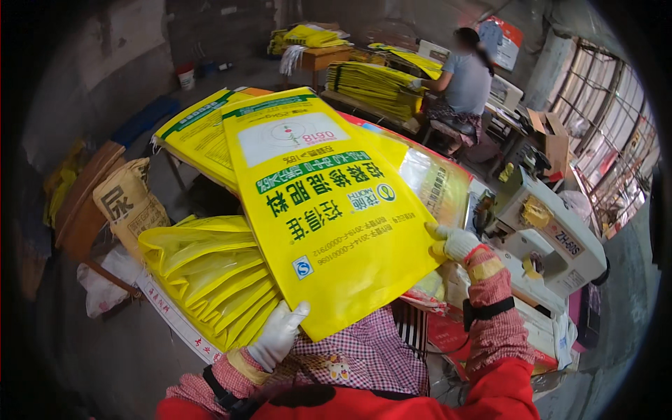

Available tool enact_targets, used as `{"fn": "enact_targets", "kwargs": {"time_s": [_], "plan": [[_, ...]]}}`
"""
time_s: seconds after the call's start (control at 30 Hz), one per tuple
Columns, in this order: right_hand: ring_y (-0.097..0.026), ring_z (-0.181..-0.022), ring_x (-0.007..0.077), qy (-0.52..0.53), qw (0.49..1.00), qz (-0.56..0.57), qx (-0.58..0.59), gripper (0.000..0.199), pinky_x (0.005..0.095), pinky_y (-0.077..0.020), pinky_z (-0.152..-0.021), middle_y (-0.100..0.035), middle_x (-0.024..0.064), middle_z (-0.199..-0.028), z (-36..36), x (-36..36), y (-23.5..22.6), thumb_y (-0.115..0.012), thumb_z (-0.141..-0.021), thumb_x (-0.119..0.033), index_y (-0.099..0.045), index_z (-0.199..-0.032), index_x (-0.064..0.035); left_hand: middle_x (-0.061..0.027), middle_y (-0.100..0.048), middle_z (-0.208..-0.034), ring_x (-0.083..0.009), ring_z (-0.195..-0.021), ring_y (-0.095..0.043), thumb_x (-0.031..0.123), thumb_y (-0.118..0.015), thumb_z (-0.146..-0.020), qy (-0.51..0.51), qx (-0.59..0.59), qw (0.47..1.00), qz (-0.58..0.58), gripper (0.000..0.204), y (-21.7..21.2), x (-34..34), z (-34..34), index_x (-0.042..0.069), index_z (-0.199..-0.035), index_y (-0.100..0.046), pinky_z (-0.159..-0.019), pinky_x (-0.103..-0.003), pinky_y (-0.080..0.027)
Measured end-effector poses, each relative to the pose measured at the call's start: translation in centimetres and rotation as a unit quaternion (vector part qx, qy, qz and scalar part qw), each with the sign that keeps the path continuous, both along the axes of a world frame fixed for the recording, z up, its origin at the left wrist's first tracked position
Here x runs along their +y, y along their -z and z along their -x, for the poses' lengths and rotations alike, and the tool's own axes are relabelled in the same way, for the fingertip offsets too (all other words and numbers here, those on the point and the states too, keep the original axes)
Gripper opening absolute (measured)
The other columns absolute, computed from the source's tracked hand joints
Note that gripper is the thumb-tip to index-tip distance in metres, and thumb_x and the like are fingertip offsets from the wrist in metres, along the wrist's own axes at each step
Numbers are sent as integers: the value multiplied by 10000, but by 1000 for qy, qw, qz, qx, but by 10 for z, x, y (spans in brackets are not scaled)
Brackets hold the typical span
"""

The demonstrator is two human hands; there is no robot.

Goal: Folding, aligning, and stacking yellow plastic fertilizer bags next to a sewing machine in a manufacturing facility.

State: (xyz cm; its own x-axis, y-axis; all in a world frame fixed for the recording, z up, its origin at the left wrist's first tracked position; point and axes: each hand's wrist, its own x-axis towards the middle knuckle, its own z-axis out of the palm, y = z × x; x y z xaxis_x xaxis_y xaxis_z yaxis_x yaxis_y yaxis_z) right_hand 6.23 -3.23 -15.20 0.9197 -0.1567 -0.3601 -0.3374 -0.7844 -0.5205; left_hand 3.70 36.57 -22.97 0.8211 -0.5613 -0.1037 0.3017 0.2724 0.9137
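A worker in white cotton gloves and checked sleeve covers lifts a large yellow woven sack [329,210] flat in front of the chest, printed face up. The left hand [278,336] is closed on the sack's near lower corner, thumb on top and fingers tucked underneath. The right hand [455,242] pinches the sack's opposite edge, fingers curled over it. The sack spans the whole gap between the two hands and tilts away from them.

Just beyond the left hand, a heap of folded yellow sacks [206,276] fans out in loose layers, part of it under the lifted sack. Farther past that hand, a tan printed bag [129,203] leans against a curved wooden board. Directly behind the lifted sack, away from both hands, lies a second flat stack of yellow sacks [199,136] with green bands.

Close to the outer side of the right hand stands a cream-coloured industrial sewing machine [553,241]. Well beyond it, another person in a grey shirt [465,80] sits at a table piled with more yellow sacks [371,87], near a barred window.
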Motion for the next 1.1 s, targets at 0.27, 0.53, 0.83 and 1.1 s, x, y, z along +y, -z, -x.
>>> {"fn": "enact_targets", "kwargs": {"time_s": [0.27,0.53,0.83,1.1], "plan": [[-552,-1081,281,-65,988,51,-132,575,329,-438,-902,-561,154,-1194,-25,-12,62,-622,-764,-253,-451,-1298,-127,-90,-552,-1194,-176,-1079,-509,241,-558,-853,54,-314,941,-118,459,-116,6,-109,-26,-1216,-474,-939,-309,-398],[-588,-998,312,-123,966,153,-165,466,351,-468,-849,-592,131,-1146,-181,185,22,-593,-792,-260,-509,-1220,-96,-97,-627,-978,-157,-852,-608,167,-539,-853,-59,-292,921,-252,317,-179,141,-255,-33,-1098,-537,-733,-279,-489],[-637,-910,303,-221,934,264,-91,259,437,-525,-683,-644,143,-998,-184,353,41,-466,-833,-122,-611,-1046,-103,-92,-608,-1114,-184,-1005,-570,371,-505,-879,-49,-159,866,-472,463,-23,285,-137,12,-1170,-533,-870,-321,-449],[-651,-778,308,-375,896,238,3,253,435,-515,-627,-670,127,-861,-108,315,251,-439,-849,-163,-682,-882,-98,-219,-620,-760,-337,-734,-615,286,-487,-843,98,-172,809,-553,305,184,232,58,17,-880,-626,-644,-403,-489]]}}
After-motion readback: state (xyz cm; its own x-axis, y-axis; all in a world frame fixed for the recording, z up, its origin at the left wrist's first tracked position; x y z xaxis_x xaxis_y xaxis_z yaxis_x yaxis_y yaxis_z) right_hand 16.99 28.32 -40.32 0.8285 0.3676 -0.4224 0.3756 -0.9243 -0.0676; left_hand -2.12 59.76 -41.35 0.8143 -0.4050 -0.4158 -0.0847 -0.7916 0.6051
